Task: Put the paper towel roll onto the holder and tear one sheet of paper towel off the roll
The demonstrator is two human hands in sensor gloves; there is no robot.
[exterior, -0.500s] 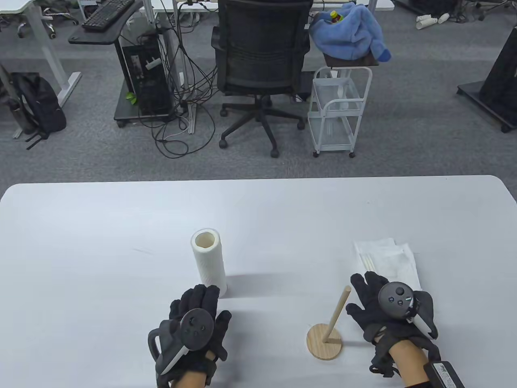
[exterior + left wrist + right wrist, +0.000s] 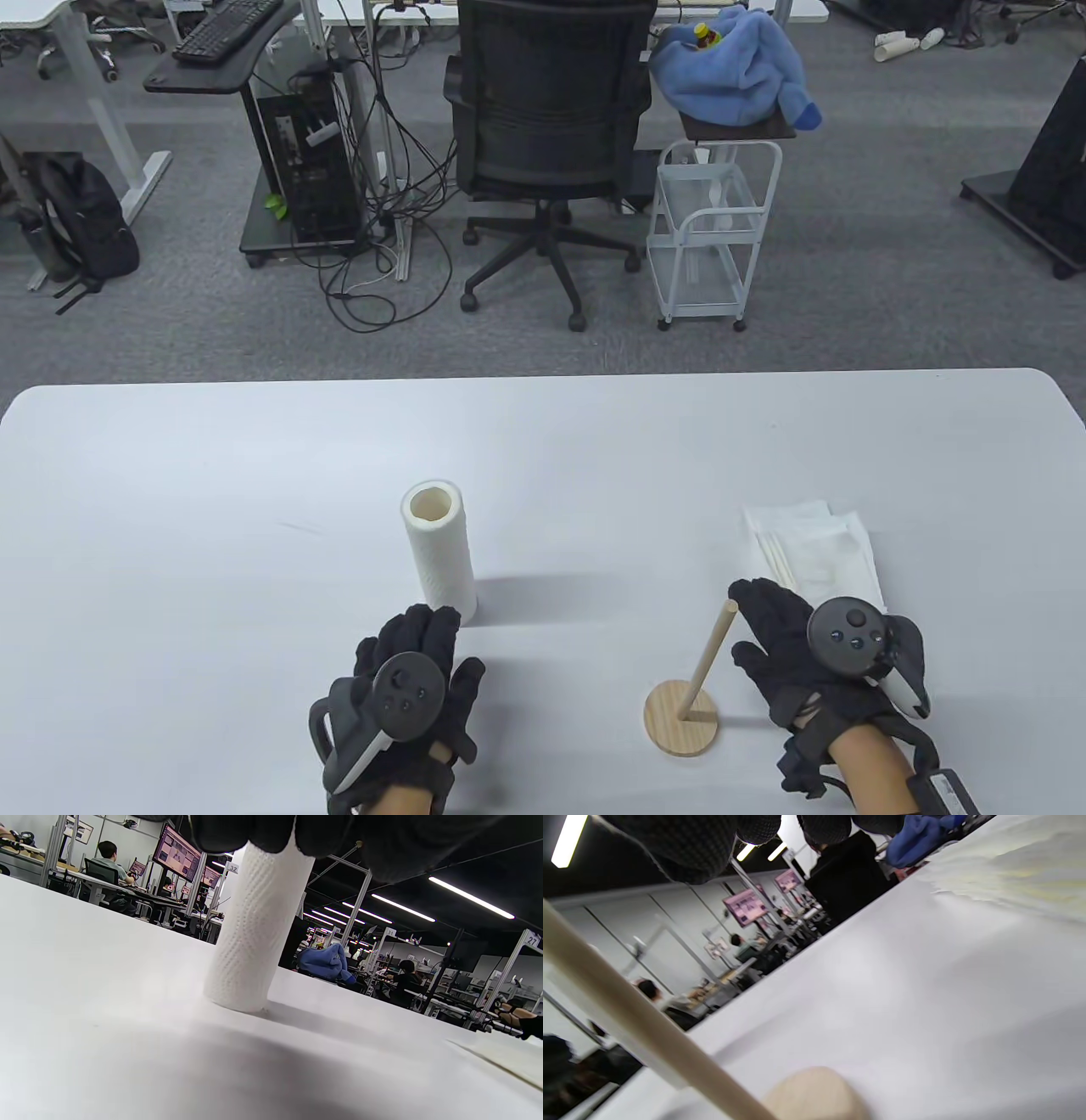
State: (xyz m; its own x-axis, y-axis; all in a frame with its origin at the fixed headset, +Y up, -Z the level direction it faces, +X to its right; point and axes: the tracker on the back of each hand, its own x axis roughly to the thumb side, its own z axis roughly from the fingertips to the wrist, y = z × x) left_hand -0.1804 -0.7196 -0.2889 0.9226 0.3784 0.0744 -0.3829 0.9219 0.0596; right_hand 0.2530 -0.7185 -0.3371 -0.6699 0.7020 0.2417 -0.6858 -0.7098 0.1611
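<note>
A white paper towel roll point(image 2: 439, 549) stands upright on the white table point(image 2: 212, 509), left of centre. My left hand point(image 2: 413, 662) lies just in front of its base, fingers straight and holding nothing. In the left wrist view the roll point(image 2: 254, 929) rises right under the fingertips point(image 2: 271, 832). The wooden holder point(image 2: 681, 716), a round base with a thin rod point(image 2: 711, 659), stands at the front right. My right hand point(image 2: 785, 632) is beside the rod on its right, fingers loose and spread, holding nothing. The rod point(image 2: 628, 1018) crosses the right wrist view close by.
Loose folded paper towel sheets point(image 2: 814, 548) lie just beyond my right hand. Past the table's far edge stand a black office chair point(image 2: 547, 110) and a white wire cart point(image 2: 708, 229) with a blue cloth above it.
My right hand has shifted slightly right and toward the front edge. The left hand has moved a little forward. Roll and holder have not moved.
</note>
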